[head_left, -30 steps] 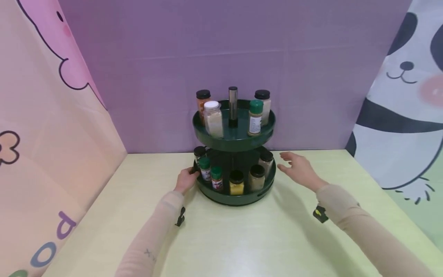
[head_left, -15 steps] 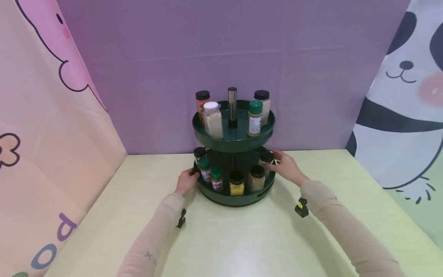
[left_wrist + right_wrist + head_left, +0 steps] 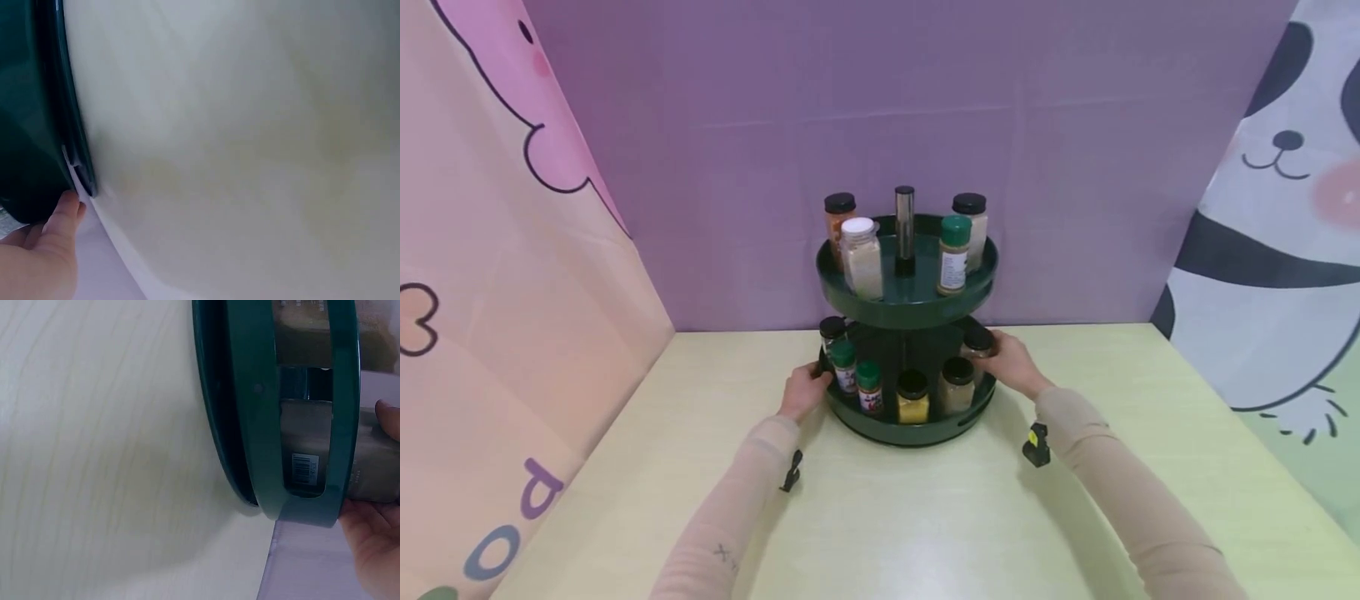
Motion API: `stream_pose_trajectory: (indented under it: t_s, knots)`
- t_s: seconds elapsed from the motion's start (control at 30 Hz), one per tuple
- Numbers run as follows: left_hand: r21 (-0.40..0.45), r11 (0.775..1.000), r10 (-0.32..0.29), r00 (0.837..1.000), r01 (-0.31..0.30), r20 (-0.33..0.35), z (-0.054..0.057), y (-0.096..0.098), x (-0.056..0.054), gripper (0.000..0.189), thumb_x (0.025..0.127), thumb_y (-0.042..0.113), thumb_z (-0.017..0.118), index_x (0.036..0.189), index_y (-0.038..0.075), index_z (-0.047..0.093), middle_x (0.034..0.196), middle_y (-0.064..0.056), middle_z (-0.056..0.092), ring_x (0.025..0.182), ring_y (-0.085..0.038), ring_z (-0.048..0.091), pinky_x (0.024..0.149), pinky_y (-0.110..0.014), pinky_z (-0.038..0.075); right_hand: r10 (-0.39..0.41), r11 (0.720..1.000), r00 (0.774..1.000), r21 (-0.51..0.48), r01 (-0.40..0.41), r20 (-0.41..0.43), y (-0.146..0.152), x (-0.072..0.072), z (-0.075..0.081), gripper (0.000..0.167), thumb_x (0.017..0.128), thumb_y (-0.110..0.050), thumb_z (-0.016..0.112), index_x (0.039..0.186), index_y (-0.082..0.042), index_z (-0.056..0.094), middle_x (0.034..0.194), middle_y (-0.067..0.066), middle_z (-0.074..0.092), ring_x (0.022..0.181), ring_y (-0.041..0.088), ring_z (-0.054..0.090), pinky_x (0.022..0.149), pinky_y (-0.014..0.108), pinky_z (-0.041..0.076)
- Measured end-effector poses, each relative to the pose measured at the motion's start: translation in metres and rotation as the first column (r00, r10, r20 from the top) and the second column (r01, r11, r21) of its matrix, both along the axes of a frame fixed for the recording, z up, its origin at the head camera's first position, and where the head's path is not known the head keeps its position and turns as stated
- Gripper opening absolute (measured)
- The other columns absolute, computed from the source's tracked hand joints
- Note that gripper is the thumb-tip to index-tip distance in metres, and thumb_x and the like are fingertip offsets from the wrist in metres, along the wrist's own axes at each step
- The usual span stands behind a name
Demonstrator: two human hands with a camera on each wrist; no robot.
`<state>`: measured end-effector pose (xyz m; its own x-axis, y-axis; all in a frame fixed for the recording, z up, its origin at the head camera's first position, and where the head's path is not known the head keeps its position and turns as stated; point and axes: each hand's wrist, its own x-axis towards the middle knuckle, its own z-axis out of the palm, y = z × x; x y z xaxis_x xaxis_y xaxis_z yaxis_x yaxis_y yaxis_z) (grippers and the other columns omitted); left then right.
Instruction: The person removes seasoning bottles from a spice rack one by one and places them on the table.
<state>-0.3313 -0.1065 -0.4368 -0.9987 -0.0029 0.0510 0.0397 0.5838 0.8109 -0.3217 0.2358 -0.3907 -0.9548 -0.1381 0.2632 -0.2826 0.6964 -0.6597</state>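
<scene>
A dark green two-tier turntable rack full of spice jars stands on the table. My left hand grips the left rim of its lower tier; in the left wrist view the thumb lies against that rim, the other fingers partly hidden behind it. At the lower tier's right side, my right hand holds a black-lidded spice jar. The right wrist view has this jar between thumb and fingers, with its barcode visible through the slot in the tier's wall. The jar still stands inside the tier.
Beside the held jar stands another black-lidded jar, then a yellow spice jar. Two green-capped bottles are at the lower left. The upper tier carries a white-capped jar, a green-capped bottle and two black-lidded jars.
My right hand has moved left from beside the rack to the lower tier and taken hold of the black-lidded jar. The left hand has stayed on the rim.
</scene>
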Motion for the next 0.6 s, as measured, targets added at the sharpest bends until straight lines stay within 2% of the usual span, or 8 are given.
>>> stream_pose_trajectory:
  t_s: [0.1,0.4,0.6]
  knots:
    - [-0.017,1.0,-0.017,1.0,0.018,0.015,0.0049,0.0007,-0.0006,0.039,0.09,0.016,0.047,0.121,-0.007,0.054,0.115,-0.023,0.06,0.096,-0.028,0.055,0.089,-0.042,0.044,-0.022,1.0,1.0,0.01,0.022,-0.002,0.0009,-0.0001,0.0008,0.033,0.078,-0.013,0.067,0.103,0.007,0.058,0.085,0.018,0.064,0.071,0.022,0.058,0.062,0.028,0.045]
    - [-0.016,1.0,-0.017,0.998,0.018,0.062,0.0102,0.0025,-0.0014,0.038,0.09,0.015,0.046,0.12,-0.008,0.054,0.116,-0.024,0.059,0.097,-0.028,0.054,0.089,-0.041,0.044,-0.073,0.997,0.997,0.009,0.073,0.022,0.0003,0.0003,0.0033,0.031,0.077,-0.016,0.068,0.098,0.005,0.059,0.077,0.013,0.063,0.065,0.018,0.054,0.058,0.026,0.043]
    - [-0.018,1.0,-0.008,0.997,0.009,0.079,0.0091,0.0024,-0.0002,0.04,0.091,0.015,0.046,0.123,-0.008,0.051,0.122,-0.025,0.056,0.107,-0.032,0.054,0.094,-0.042,0.042,-0.098,0.995,0.994,-0.007,0.099,0.055,-0.0017,0.0015,0.0006,0.031,0.077,-0.017,0.068,0.098,0.004,0.06,0.08,0.014,0.066,0.066,0.017,0.056,0.059,0.025,0.043]
